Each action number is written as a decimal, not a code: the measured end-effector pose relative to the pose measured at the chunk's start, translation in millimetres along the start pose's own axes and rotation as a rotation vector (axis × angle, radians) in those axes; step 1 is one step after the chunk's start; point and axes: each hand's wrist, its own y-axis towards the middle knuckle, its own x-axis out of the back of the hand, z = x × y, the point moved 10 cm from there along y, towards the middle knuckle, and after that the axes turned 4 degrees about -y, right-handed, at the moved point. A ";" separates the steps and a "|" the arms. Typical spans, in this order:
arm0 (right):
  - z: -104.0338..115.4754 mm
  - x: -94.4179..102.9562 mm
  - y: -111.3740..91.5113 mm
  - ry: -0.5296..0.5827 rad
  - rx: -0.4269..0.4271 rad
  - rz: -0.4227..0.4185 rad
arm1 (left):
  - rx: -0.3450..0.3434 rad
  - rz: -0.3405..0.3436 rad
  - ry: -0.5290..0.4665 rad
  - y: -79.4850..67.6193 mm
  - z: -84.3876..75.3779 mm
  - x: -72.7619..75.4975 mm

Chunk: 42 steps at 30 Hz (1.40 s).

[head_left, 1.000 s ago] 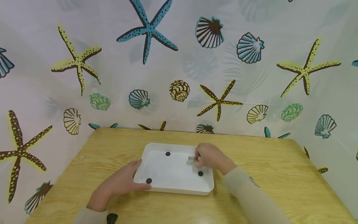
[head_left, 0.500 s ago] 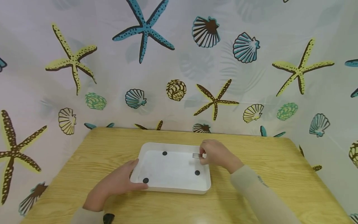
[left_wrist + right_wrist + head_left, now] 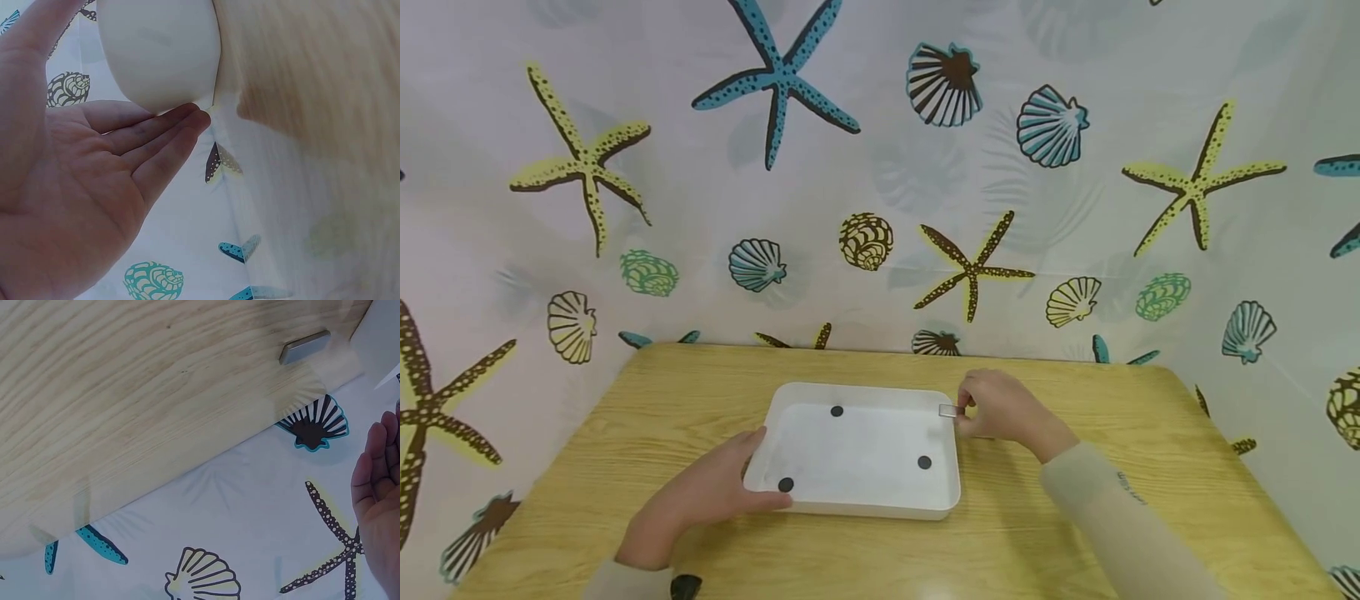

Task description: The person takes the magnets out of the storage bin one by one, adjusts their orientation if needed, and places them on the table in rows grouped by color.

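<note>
A white tray (image 3: 857, 450) lies on the table with three black discs in it, one of them a disc (image 3: 924, 462) at the right. My left hand (image 3: 707, 487) holds the tray's near left corner, thumb along the front side. In the left wrist view, its fingers (image 3: 162, 134) touch the tray's outer wall (image 3: 159, 56). At the tray's right rim, my right hand (image 3: 1003, 408) pinches a small flat silvery rectangular piece (image 3: 950, 411). In the right wrist view, that hand (image 3: 381, 487) shows only partly, and its fingertips are cut off.
In the right wrist view, a silvery bar (image 3: 305, 348) lies on the wooden tabletop (image 3: 125, 394) beside the tray. A curtain (image 3: 880, 183) printed with starfish and shells stands behind the table and along its sides.
My right hand has moved rightward with the silvery piece, from over the tray to its right rim. My left hand stays at the tray's corner. The head view has shifted slightly.
</note>
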 end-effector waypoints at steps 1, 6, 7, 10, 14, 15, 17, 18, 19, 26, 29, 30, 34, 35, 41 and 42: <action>-2.1 1.6 -1.6 -0.002 0.000 -0.005 | 0.000 0.000 -0.002 0.1 -0.2 0.2; -18.4 5.0 -9.9 0.017 -0.039 0.009 | 0.002 0.002 0.000 0.5 -1.0 0.7; -21.9 6.1 -11.7 0.016 -0.046 0.008 | 0.003 0.002 -0.001 0.6 -1.3 0.7; -32.2 10.9 -17.6 0.002 -0.052 -0.005 | 0.007 0.004 -0.002 0.6 -1.6 0.4; -46.0 20.3 -27.5 -0.028 -0.059 -0.031 | 0.004 0.005 0.003 1.0 -1.6 0.4; -49.5 22.4 -29.9 -0.032 -0.062 -0.035 | 0.003 0.005 0.007 1.2 -1.3 0.4; -56.3 26.0 -34.7 -0.038 -0.066 -0.038 | 0.002 0.002 0.014 1.6 -0.5 0.6; -59.7 27.1 -36.8 -0.040 -0.070 -0.037 | 0.001 0.001 0.016 1.9 -0.3 0.7; -62.7 28.1 -39.0 -0.043 -0.074 -0.035 | 0.001 0.000 0.019 2.0 0.2 0.8; -80.8 28.9 -55.4 -0.067 -0.101 -0.020 | -0.003 0.003 0.024 3.1 1.1 -0.4; -87.6 26.9 -61.8 -0.071 -0.113 -0.009 | -0.002 0.003 0.023 2.7 2.5 -1.5; -90.0 26.0 -63.9 -0.072 -0.117 -0.006 | -0.002 0.001 0.024 2.6 3.0 -1.6; -96.4 23.0 -71.6 -0.058 -0.131 -0.002 | -0.003 -0.005 0.026 2.0 4.2 -1.9; -97.7 21.8 -73.0 -0.057 -0.132 -0.003 | -0.002 -0.006 0.025 2.0 4.2 -1.8; -102.1 15.0 -78.7 -0.062 -0.124 0.006 | 0.003 -0.003 0.016 2.3 3.1 -1.1; -102.5 13.6 -79.4 -0.061 -0.122 0.010 | 0.003 -0.003 0.020 2.4 3.0 -1.4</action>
